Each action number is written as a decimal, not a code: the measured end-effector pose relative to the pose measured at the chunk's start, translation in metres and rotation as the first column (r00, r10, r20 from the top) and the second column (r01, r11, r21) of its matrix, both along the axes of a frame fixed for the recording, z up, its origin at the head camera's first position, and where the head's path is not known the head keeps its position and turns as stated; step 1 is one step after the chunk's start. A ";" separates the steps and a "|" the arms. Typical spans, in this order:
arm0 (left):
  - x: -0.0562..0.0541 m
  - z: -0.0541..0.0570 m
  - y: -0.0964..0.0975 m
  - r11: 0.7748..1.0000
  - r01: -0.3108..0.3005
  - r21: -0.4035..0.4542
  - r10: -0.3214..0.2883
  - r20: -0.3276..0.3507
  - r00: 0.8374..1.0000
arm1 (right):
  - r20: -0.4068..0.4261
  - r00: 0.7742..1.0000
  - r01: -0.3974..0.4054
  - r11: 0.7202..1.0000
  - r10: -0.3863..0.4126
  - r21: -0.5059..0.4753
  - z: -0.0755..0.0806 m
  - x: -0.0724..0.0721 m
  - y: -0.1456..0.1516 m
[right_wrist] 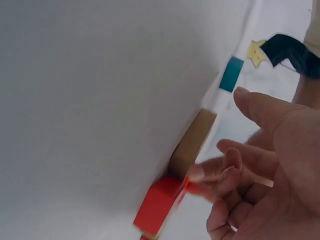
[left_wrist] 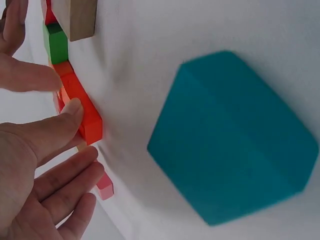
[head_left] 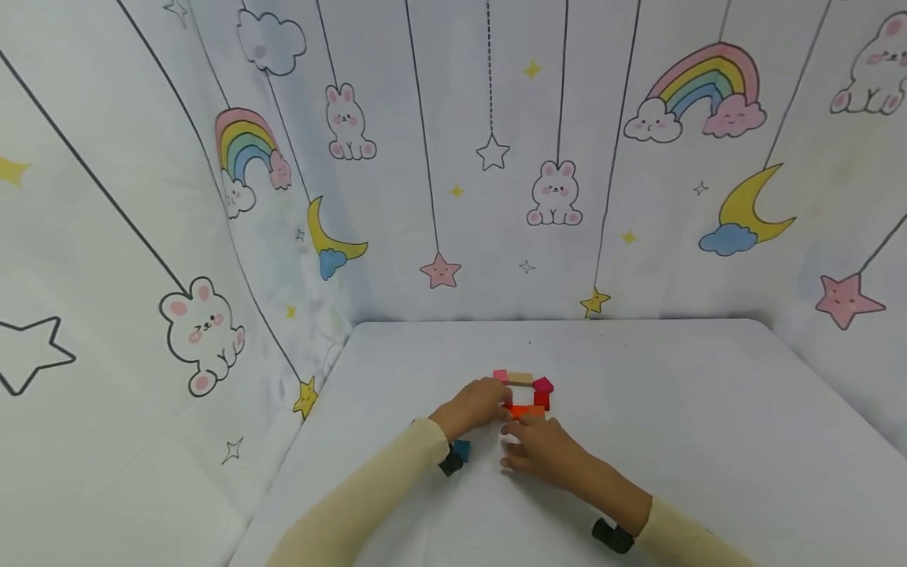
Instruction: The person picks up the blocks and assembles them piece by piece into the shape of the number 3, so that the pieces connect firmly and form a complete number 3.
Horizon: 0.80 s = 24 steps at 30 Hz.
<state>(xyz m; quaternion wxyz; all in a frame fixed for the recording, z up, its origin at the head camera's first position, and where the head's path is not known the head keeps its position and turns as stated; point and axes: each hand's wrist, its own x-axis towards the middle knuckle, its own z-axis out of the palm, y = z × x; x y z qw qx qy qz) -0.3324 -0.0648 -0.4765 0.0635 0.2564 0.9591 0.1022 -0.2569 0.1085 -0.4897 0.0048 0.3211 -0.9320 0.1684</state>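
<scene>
My left hand (head_left: 483, 400) is at the left end of a small ring of coloured blocks. Its thumb and index finger pinch a long orange-red block (left_wrist: 86, 112), while the other fingers (left_wrist: 75, 172) spread out below. My right hand (head_left: 549, 453) is in front of the same row, fingers loosely bent and thumb (right_wrist: 262, 110) held away. One right fingertip comes close to the orange block (head_left: 536, 410); whether it touches cannot be told. A green block (left_wrist: 56, 44) and a plain wooden block (left_wrist: 81, 17) stand nearby, hidden in the head view.
A teal block (head_left: 462, 450) lies apart, under the left wrist. Around the ring are a pink block (head_left: 500, 375), a tan block (head_left: 520, 379), a crimson pentagonal block (head_left: 543, 385) and a red block (head_left: 542, 400). The white table (head_left: 673, 409) meets a patterned cloth wall.
</scene>
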 end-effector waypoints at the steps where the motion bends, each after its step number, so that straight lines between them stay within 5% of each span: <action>1: 0.000 0.001 0.000 1.000 0.002 0.001 -0.002 0.017 1.000 | -0.008 1.000 -0.014 1.000 0.014 0.008 -0.001 0.000 -0.005; 8: -0.003 0.009 0.000 0.999 0.037 -0.019 -0.036 0.068 0.997 | 0.084 0.996 -0.012 1.000 0.011 0.010 -0.001 0.000 -0.035; 24: -0.004 0.010 0.000 0.998 0.051 -0.022 -0.049 0.089 0.995 | 0.043 0.998 -0.050 0.998 0.051 -0.035 -0.009 -0.006 -0.058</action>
